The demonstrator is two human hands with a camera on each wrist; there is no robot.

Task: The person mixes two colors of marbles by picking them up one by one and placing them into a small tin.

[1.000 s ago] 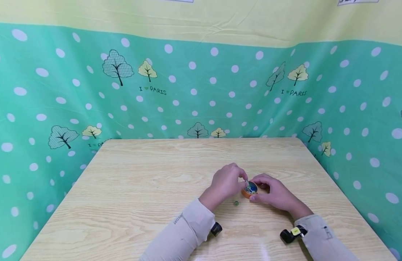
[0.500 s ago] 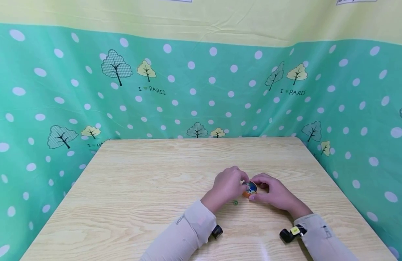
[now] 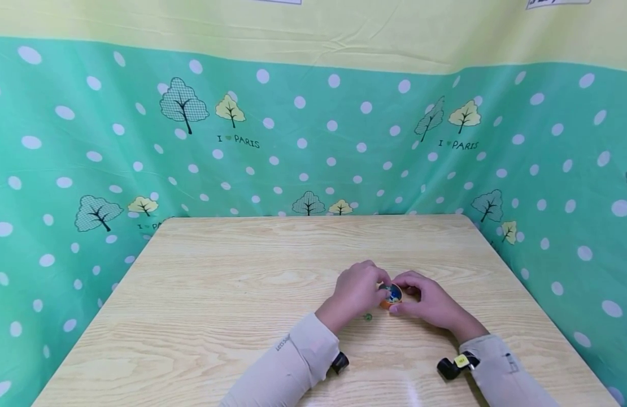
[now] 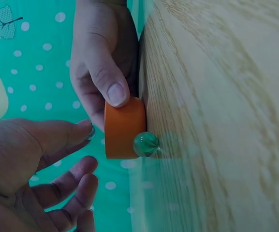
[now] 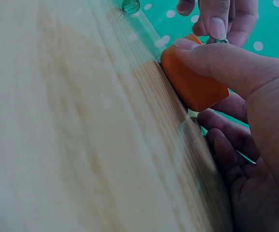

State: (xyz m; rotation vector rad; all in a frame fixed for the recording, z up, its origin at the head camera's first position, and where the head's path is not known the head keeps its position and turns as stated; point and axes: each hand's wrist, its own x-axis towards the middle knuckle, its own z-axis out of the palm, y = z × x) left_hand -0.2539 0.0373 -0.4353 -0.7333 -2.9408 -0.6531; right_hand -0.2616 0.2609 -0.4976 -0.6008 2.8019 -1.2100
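A small round orange container (image 3: 391, 305) stands on the table, dark blue and green inside in the head view. My right hand (image 3: 431, 301) grips it from the right side, thumb in front and fingers behind. Over its left rim, my left hand (image 3: 358, 287) pinches a small clear glass marble (image 5: 220, 41) between thumb and fingertips. Most of this marble is hidden by the fingers. The other left fingers are loosely spread in the left wrist view. A green glass marble (image 4: 146, 144) lies on the table just in front of the container, near the left wrist.
The wood-grain table (image 3: 217, 282) extends to the left and behind the hands. A green polka-dot curtain (image 3: 273, 135) hangs behind and along both sides. Black wrist cameras sit on both sleeves, low over the tabletop.
My left hand has shifted slightly right and down, its fingertips now farther over the container's rim. My right hand, the container and the loose green marble have stayed put.
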